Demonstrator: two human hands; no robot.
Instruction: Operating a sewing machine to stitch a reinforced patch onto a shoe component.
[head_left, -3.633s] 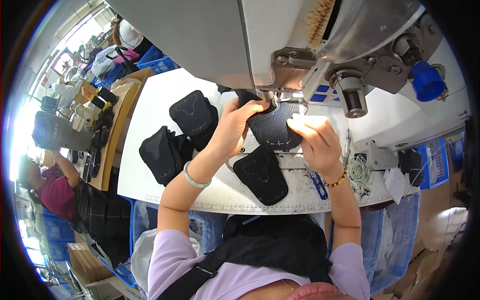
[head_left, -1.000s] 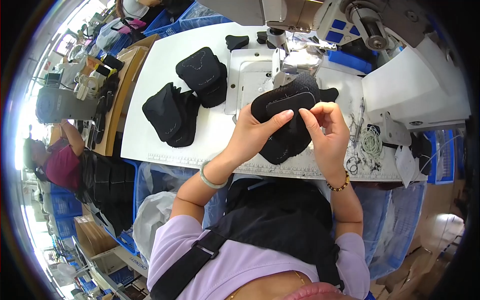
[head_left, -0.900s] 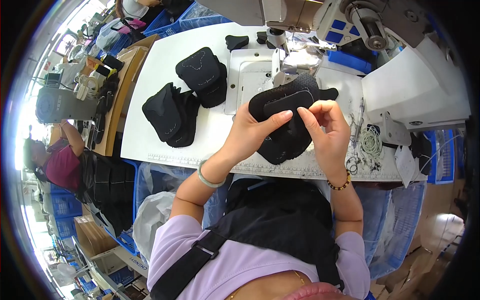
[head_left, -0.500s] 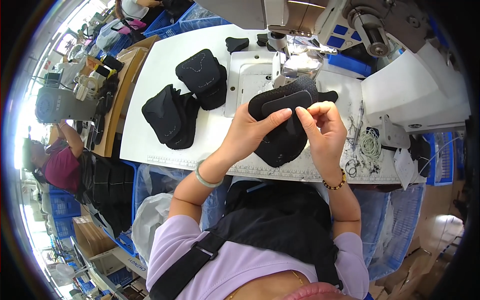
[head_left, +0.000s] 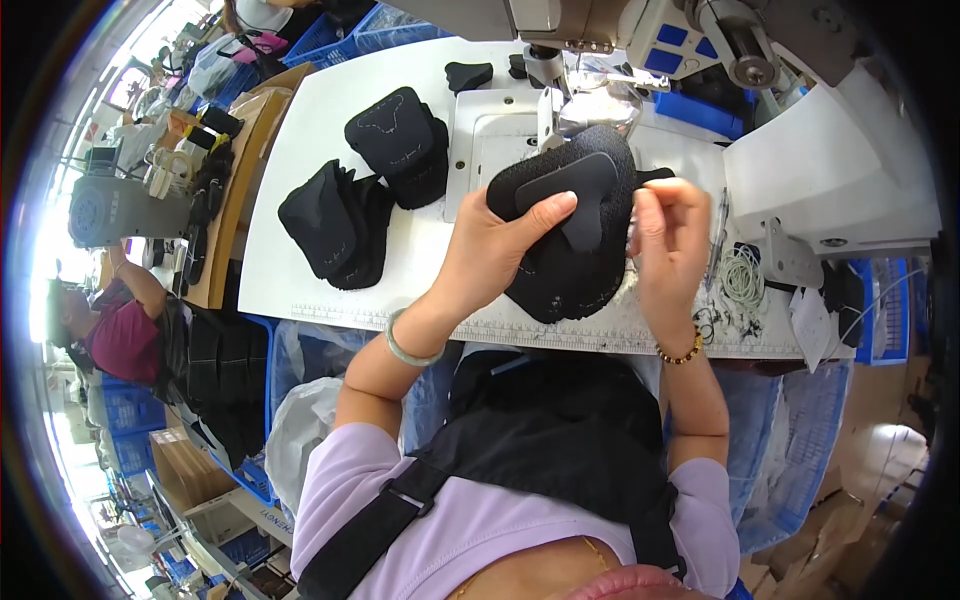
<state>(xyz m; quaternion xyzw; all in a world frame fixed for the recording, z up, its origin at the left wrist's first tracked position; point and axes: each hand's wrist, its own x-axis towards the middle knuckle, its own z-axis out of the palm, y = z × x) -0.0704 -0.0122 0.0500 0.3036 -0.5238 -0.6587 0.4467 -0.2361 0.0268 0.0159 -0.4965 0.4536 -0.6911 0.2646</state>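
My left hand (head_left: 497,243) is closed on a black padded fabric piece (head_left: 560,285), thumb on top and the other fingers beneath. On the face of that piece lies a smaller smooth black patch (head_left: 583,190), partly under the thumb. Just off the right edge of the piece is my right hand (head_left: 672,245), its fingers curled and drawn together. Whatever is between those fingertips, if anything, cannot be made out. The piece is held over the table in front of the sewing machine's needle area (head_left: 550,125).
Two stacks of similar black pieces, one upper (head_left: 398,145) and one lower (head_left: 335,225), lie to the left. Small black shaped pieces (head_left: 468,76) lie farther back. Right of my hands are a coil of pale cord (head_left: 742,280) and tweezers (head_left: 718,235). The machine body (head_left: 830,190) stands at right.
My right hand has come off the small patch and moved right, beyond the edge of the padded piece. My left hand keeps its hold. The whole view has shifted slightly.
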